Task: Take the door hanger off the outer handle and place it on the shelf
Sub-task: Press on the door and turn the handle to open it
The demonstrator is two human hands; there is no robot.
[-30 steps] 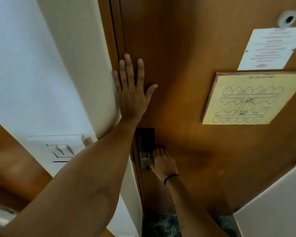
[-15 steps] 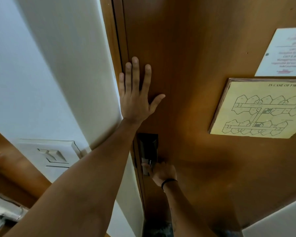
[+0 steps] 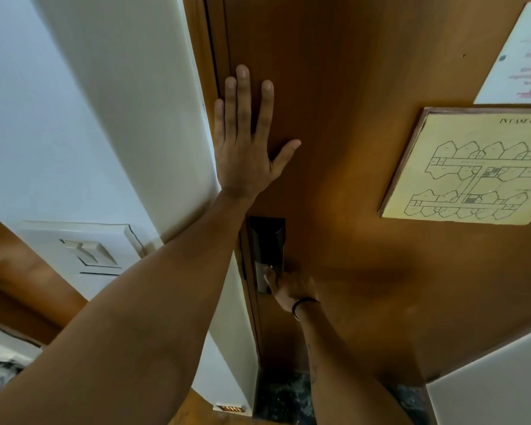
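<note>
I face the inner side of a closed brown wooden door (image 3: pixel 350 87). The door hanger and the outer handle are out of sight behind it. My left hand (image 3: pixel 246 148) lies flat on the door beside its left edge, fingers spread and pointing up. Lower down, my right hand (image 3: pixel 292 288), with a black band at the wrist, is curled at the bottom of the dark lock plate (image 3: pixel 265 240). It seems to grip the inner handle, which it hides. Its thumb rests on the plate's metal part.
A framed fire escape plan (image 3: pixel 472 170) and a white notice (image 3: pixel 521 62) hang on the door to the right. A white wall (image 3: pixel 135 102) with a light switch (image 3: pixel 86 250) stands to the left. Dark stone floor (image 3: pixel 282 397) shows below.
My right hand went from spread fingers to curled at the lock plate. The view has drawn closer to the door. My left hand stays flat on the door.
</note>
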